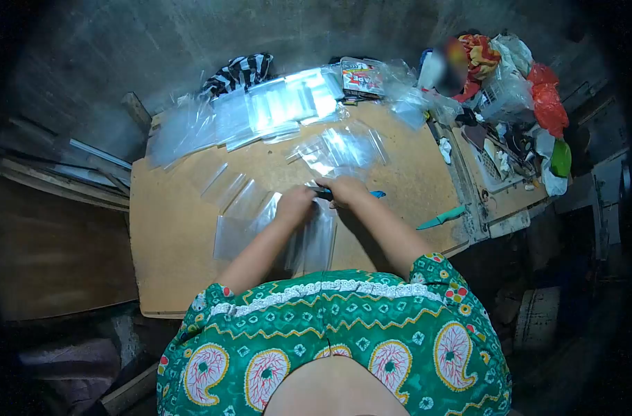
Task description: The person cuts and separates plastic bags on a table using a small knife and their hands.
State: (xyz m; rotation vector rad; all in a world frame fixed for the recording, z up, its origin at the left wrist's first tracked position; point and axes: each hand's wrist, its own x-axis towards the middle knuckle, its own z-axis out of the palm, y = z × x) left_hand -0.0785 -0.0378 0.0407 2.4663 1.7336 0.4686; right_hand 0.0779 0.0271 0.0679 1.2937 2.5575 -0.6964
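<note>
My left hand (297,206) is closed on the upper edge of clear plastic sheets (317,239), which fan out over the board beneath my forearms. Right beside it, my right hand (345,191) is wrapped round a slim tool (378,194) whose blue end sticks out on the right. A dark part of this tool shows between my two hands; its kind I cannot tell. Just beyond my hands lies a loose pile of clear plastic pieces (347,147). To the right, a teal-handled knife (442,217) rests flat near the board's edge.
A large stack of clear plastic sheets (274,105) covers the back of the brown board (170,239). Behind it sit a black-and-white striped cloth (241,71) and a printed box (362,78). Plastic bags, a red bag (548,100) and clutter crowd the right side.
</note>
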